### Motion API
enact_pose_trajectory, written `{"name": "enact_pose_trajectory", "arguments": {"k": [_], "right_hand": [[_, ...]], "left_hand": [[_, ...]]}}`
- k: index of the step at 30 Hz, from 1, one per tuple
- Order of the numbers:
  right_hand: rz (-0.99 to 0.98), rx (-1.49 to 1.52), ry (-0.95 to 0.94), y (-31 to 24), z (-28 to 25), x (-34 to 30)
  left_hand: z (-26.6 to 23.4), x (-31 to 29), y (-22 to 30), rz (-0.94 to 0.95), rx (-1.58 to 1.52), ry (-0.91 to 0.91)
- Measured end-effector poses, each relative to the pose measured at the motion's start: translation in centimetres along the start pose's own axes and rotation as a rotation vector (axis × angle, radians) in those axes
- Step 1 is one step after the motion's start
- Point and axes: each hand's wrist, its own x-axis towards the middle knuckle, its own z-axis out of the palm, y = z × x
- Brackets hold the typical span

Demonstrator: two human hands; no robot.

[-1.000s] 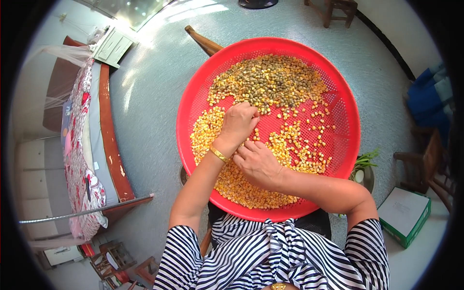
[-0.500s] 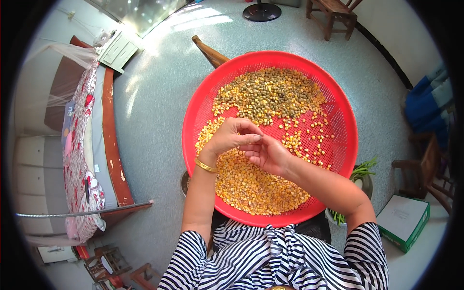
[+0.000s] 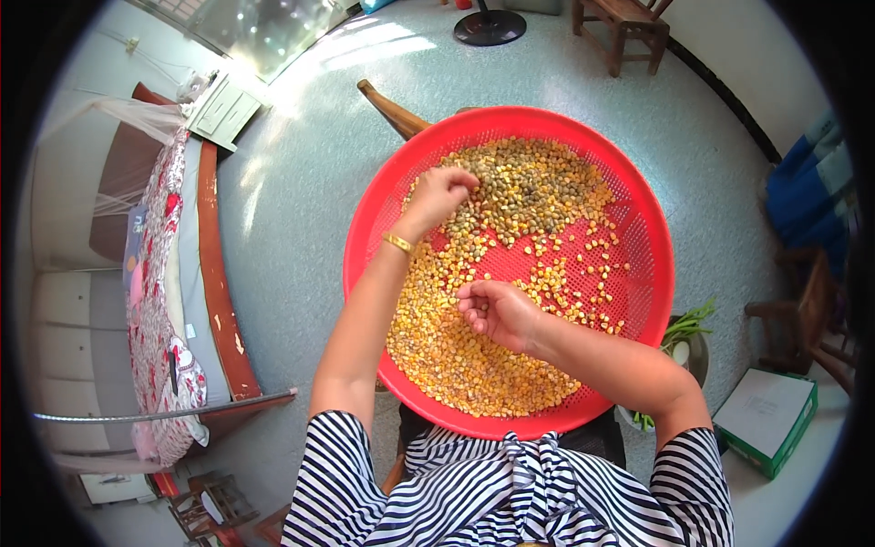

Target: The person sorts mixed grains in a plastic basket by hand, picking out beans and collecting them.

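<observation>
A big round red plastic sieve basket (image 3: 658,273) rests by my lap, holding yellow corn kernels and darker seeds. The far heap (image 3: 538,187) mixes yellow kernels with many greenish-brown, bean-like seeds. In the near heap (image 3: 483,365) nearly everything is yellow corn kernels. My left hand (image 3: 441,196), with a gold bangle at its wrist, reaches the left edge of the far heap, thumb and fingers pinched together. Over the near heap, my right hand (image 3: 499,314) is turned partly palm up with curled fingers. What either hand holds is too small or hidden to make out.
Under the basket's far left rim a wooden chair part (image 3: 392,109) sticks out. A bowl with green vegetables (image 3: 688,333) stands right of the basket, near a green-and-white box (image 3: 766,419). A bed (image 3: 169,301) lies to the left; a wooden chair (image 3: 624,36) stands far off.
My left hand has left my right hand and moved away from me to the far heap. My right hand has sunk slightly nearer to me, its fingers still curled.
</observation>
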Motion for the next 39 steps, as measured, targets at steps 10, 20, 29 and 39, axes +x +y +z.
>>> {"name": "enact_pose_trajectory", "arguments": {"k": [10, 20, 29, 39], "right_hand": [[0.069, -0.026, -0.043, 0.5, -0.5, -0.3], [0.102, -0.045, -0.05, 0.4, -0.4, -0.2], [0.097, -0.042, -0.021, 0.1, -0.3, -0.2], [0.002, 0.061, 0.025, -1.1, 0.2, -0.5]], "left_hand": [[-1.2, -4.4, 0.6, -0.06, -0.207, 0.154], [0.0, -8.0, 0.7, -0.092, 0.031, 0.021], [0.6, -7.9, 0.2, 0.023, 0.2, 0.038], [-1.6, -8.7, 1.5, 0.015, -0.658, -0.441]]}}
